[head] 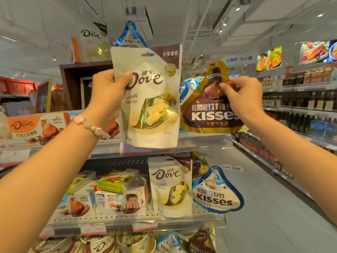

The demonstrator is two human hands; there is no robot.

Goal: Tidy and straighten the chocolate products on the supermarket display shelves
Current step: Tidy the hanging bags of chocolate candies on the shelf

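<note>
My left hand grips a cream Dove white-chocolate pouch by its upper left edge and holds it upright in front of the top shelf. My right hand pinches the upper part of a gold and brown Hershey's Kisses bag, which stands at the right end of the same shelf. Blue Kisses bags show behind the two packs. One shelf down, another Dove pouch stands beside a blue Kisses bag.
An orange Dove box lies at the left of the top shelf. Kinder boxes and other cartons are stacked on the middle shelf, Dove tubs on the one below. An aisle runs to the right, beside shelves of bottles.
</note>
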